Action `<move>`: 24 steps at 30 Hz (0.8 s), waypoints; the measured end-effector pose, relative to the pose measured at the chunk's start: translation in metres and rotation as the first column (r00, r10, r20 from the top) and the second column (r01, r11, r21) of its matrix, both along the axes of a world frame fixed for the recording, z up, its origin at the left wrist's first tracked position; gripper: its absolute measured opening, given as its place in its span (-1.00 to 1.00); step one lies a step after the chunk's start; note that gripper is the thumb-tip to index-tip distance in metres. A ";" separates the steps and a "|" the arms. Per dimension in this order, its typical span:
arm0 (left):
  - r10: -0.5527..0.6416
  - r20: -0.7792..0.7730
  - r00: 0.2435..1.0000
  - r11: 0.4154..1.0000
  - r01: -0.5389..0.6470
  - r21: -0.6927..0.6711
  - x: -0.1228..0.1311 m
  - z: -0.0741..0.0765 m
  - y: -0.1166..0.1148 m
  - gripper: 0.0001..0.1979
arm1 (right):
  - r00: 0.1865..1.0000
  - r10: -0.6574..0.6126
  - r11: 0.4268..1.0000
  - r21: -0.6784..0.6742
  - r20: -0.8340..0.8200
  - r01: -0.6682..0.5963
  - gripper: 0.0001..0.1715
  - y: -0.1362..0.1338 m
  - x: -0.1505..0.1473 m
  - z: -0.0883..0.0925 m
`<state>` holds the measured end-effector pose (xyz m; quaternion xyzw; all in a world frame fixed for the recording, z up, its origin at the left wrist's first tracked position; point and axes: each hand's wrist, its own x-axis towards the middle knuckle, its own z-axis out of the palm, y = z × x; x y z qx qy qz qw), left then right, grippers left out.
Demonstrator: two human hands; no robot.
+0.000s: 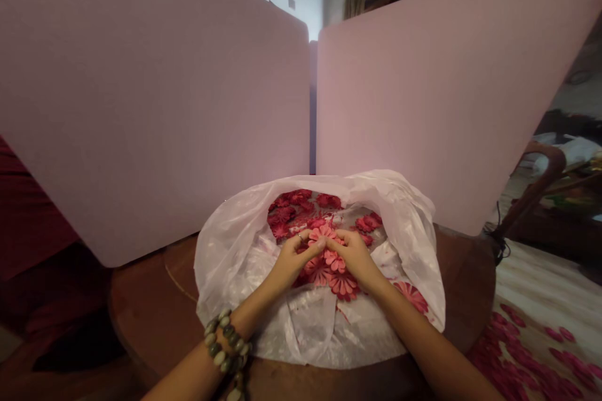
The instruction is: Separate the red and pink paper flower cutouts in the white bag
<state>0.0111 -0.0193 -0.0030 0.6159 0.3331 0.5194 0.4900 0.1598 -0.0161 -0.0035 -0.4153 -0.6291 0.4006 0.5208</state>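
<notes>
A white plastic bag (pixel 235 231) lies open on a round wooden table (pixel 155 307), with several red and pink paper flowers (pixel 291 206) inside it. Both my hands meet over the middle of the bag. My left hand (pixel 294 256), a bead bracelet on its wrist, pinches a pink paper flower (pixel 322 235) from the left. My right hand (pixel 352 253) pinches the same flower from the right. More flowers (pixel 343 285) lie under my hands.
Two pale pink panels (pixel 155 106) stand upright behind the table, with a narrow gap between them. Loose red flowers (pixel 531 363) lie on a light cloth at the lower right. A wooden chair (pixel 540 181) stands at the right.
</notes>
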 end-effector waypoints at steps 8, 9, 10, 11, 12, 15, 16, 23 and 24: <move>0.117 0.109 0.987 0.990 -0.108 -0.091 -0.004 -0.005 0.009 -0.72 | 0.994 0.074 0.995 -0.065 -0.081 -0.079 -0.51 -0.002 -0.003 -0.001; 0.116 0.118 0.986 0.989 -0.105 -0.100 -0.005 -0.005 0.009 -0.71 | 0.993 0.082 0.993 -0.080 -0.088 -0.089 -0.51 -0.002 -0.003 -0.001; 0.120 0.121 0.985 0.989 -0.108 -0.101 -0.005 -0.005 0.009 -0.69 | 0.992 0.085 0.991 -0.094 -0.089 -0.094 -0.52 -0.002 -0.003 -0.001; 0.129 0.119 0.985 0.988 -0.118 -0.097 -0.005 -0.004 0.008 -0.68 | 0.992 0.086 0.990 -0.104 -0.087 -0.095 -0.54 -0.003 -0.003 -0.001; 0.141 0.112 0.984 0.987 -0.132 -0.087 -0.005 -0.004 0.008 -0.67 | 0.992 0.089 0.989 -0.108 -0.085 -0.098 -0.57 -0.003 -0.003 0.000; 0.167 0.058 0.984 0.986 -0.165 -0.032 -0.005 -0.005 0.006 -0.63 | 0.991 0.106 0.990 -0.086 -0.087 -0.114 -0.61 -0.005 -0.003 0.004; 0.167 0.032 0.985 0.986 -0.167 -0.009 -0.005 -0.006 0.006 -0.62 | 0.989 0.109 0.990 -0.079 -0.095 -0.116 -0.62 -0.005 -0.003 0.006; 0.217 -0.147 0.965 0.973 -0.201 0.116 -0.006 -0.006 0.005 -0.63 | 0.990 0.112 0.993 -0.037 -0.081 -0.115 -0.73 -0.005 -0.003 0.005; 0.231 -0.167 0.959 0.968 -0.209 0.139 -0.006 -0.006 0.005 -0.63 | 0.990 0.127 0.991 -0.034 -0.068 -0.130 -0.73 -0.005 -0.003 0.005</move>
